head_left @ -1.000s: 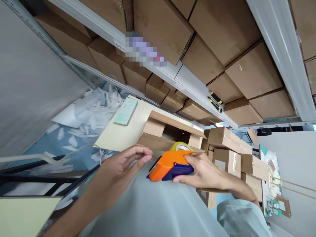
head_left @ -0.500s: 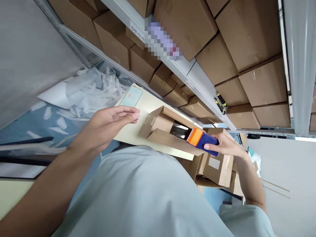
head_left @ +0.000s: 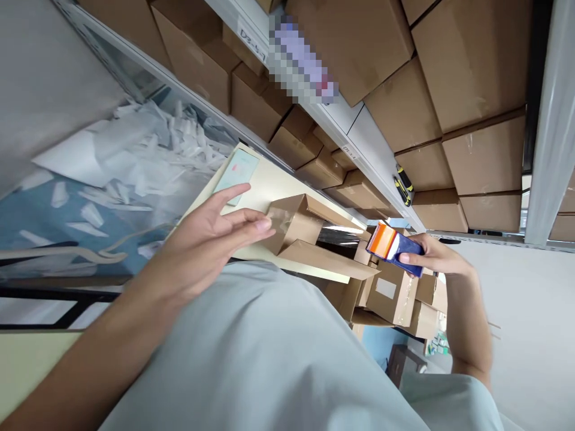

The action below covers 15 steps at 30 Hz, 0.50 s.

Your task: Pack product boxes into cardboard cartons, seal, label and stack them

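Note:
My right hand (head_left: 433, 254) is closed around a packing-tape dispenser (head_left: 393, 246) with a blue body, an orange front and a toothed edge. The dispenser is in the air, just beyond the right end of a brown carton (head_left: 321, 258). That carton lies on a pale yellow tabletop, flaps raised, with something dark and glossy showing inside. My left hand (head_left: 209, 242) is open, fingers spread, and holds nothing. Its fingertips are near the carton's left end; whether they touch it I cannot tell. A light green slip (head_left: 238, 170) lies on the tabletop (head_left: 265, 185) beyond that hand.
Shelves full of brown boxes (head_left: 395, 108) run along the far side. Two yellow-and-black cutters (head_left: 403, 185) rest on the shelf edge. White paper scraps (head_left: 153, 143) are heaped at left. More cartons (head_left: 389, 293) are stacked at right, below the dispenser.
My right hand has carried the tape dispenser rightward, away from the carton's opening. My left hand has moved right towards the carton, and its fingers have spread from a pinched pose.

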Each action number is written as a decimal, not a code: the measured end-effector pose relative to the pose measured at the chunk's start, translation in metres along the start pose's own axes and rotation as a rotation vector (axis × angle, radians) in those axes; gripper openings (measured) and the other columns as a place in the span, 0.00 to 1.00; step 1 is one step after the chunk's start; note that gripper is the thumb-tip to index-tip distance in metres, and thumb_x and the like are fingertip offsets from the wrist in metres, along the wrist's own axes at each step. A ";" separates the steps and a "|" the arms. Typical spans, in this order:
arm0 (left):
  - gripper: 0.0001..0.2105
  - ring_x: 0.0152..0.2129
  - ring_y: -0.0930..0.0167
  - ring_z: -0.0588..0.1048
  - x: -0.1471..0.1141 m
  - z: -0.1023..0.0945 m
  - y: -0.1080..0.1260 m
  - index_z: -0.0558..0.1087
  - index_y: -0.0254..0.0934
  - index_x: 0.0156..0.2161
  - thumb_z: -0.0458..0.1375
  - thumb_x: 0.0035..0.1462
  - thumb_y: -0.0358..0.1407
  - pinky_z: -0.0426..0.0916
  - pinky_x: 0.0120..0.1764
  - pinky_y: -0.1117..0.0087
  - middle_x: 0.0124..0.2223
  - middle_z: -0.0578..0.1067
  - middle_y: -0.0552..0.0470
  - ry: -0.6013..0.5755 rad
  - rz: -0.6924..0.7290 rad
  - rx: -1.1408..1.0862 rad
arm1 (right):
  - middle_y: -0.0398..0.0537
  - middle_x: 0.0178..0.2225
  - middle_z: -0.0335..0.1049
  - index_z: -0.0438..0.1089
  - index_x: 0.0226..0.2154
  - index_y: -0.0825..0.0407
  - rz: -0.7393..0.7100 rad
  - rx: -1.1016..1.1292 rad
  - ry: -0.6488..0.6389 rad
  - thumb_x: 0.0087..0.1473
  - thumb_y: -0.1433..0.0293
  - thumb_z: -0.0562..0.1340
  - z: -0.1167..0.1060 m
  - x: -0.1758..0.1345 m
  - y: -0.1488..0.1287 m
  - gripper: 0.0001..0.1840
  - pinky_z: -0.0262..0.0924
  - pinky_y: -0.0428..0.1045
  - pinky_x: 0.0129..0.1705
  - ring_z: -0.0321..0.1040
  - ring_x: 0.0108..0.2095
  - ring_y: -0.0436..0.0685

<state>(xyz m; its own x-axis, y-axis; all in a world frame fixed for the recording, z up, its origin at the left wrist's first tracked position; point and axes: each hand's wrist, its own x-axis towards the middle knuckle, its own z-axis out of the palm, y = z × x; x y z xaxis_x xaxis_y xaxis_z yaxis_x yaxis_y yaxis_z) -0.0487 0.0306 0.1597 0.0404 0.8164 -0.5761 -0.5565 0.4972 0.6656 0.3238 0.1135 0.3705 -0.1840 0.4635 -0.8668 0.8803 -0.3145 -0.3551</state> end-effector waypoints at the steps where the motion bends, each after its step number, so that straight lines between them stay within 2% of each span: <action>1: 0.53 0.49 0.59 0.85 0.004 0.001 -0.003 0.71 0.46 0.71 0.84 0.38 0.46 0.69 0.71 0.42 0.37 0.84 0.57 0.028 0.018 0.032 | 0.44 0.25 0.76 0.75 0.35 0.50 0.005 -0.013 0.009 0.59 0.37 0.74 0.001 -0.001 -0.001 0.33 0.67 0.48 0.25 0.73 0.24 0.54; 3: 0.55 0.47 0.60 0.85 0.015 0.002 -0.013 0.70 0.41 0.71 0.83 0.37 0.46 0.67 0.71 0.45 0.37 0.84 0.56 0.067 0.038 0.045 | 0.44 0.25 0.77 0.75 0.34 0.50 0.021 -0.044 0.037 0.59 0.37 0.74 0.007 -0.002 -0.004 0.33 0.68 0.48 0.26 0.75 0.25 0.55; 5: 0.54 0.44 0.61 0.84 0.029 0.001 -0.026 0.70 0.37 0.70 0.83 0.37 0.45 0.71 0.67 0.48 0.37 0.85 0.54 0.070 0.019 0.010 | 0.44 0.26 0.77 0.75 0.34 0.50 0.044 -0.066 0.060 0.59 0.37 0.74 0.015 -0.003 -0.010 0.33 0.67 0.48 0.26 0.75 0.26 0.55; 9: 0.46 0.40 0.62 0.84 0.056 -0.006 -0.053 0.76 0.39 0.63 0.82 0.36 0.43 0.77 0.56 0.53 0.39 0.85 0.51 0.079 -0.089 -0.002 | 0.44 0.27 0.77 0.74 0.35 0.49 0.088 -0.061 0.082 0.58 0.36 0.74 0.034 -0.004 -0.030 0.33 0.65 0.47 0.26 0.74 0.25 0.54; 15: 0.40 0.38 0.64 0.82 0.081 -0.017 -0.077 0.80 0.39 0.56 0.82 0.34 0.41 0.77 0.47 0.61 0.41 0.84 0.48 0.094 -0.172 -0.007 | 0.45 0.27 0.79 0.75 0.35 0.50 0.144 -0.153 0.095 0.58 0.35 0.73 0.047 0.005 -0.069 0.34 0.64 0.48 0.26 0.74 0.26 0.55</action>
<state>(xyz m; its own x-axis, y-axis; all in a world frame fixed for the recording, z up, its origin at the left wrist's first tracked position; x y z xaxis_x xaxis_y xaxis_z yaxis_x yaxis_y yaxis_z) -0.0166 0.0532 0.0540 0.0583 0.6883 -0.7231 -0.5535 0.6251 0.5503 0.2412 0.0986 0.3741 -0.0161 0.5008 -0.8654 0.9519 -0.2572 -0.1666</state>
